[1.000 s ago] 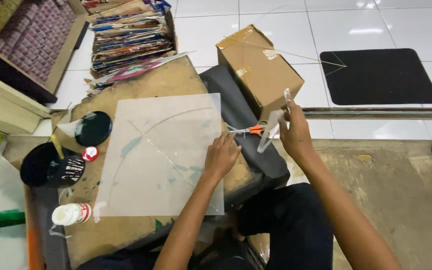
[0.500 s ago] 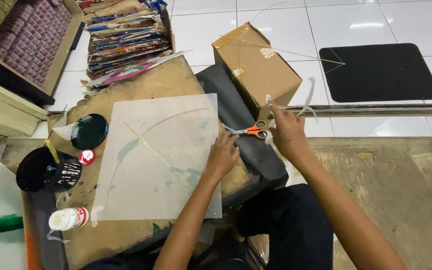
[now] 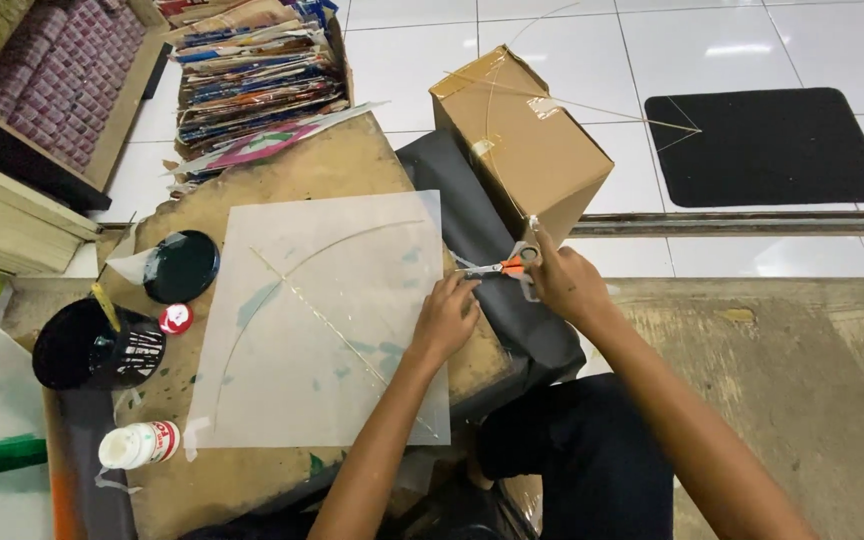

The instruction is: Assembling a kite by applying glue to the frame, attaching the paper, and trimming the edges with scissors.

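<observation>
Change: since a second ago the right hand (image 3: 562,282) has come down from beside the box and now sits low at the sheet's right edge; the left hand has barely shifted.
Scissors: orange-handled scissors (image 3: 500,267) lie in the right hand, blades pointing left toward the sheet's right edge, just above the left hand's fingertips.
Right hand: fingers closed through and around the scissor handles; whether the blades are parted cannot be told at this size.
Left hand: the left hand (image 3: 444,320) lies flat, fingers spread and pressing on the right margin of the sheet, gripping nothing.
Sheet: a translucent white paper sheet (image 3: 322,320) covers the middle of the board, with a thin straight stick (image 3: 337,330) running diagonally across it and a curved one arching over the upper part.
Board: a worn brown wooden board (image 3: 342,165) carries the sheet, with a dark padded surface (image 3: 472,215) beneath its right side.
Left of the sheet: a round dark lid (image 3: 182,266), a small red cap (image 3: 175,319) just below it, a black cup (image 3: 92,345) holding a stick, and a white glue bottle (image 3: 139,444) lying on its side near the lower left corner.
Behind: a cardboard box (image 3: 522,140) stands just past the scissors with a thin stick frame resting over it; a stack of coloured papers (image 3: 252,70) sits at the board's far edge.
Floor: white tiles with a black mat (image 3: 767,145) well to the right.
</observation>
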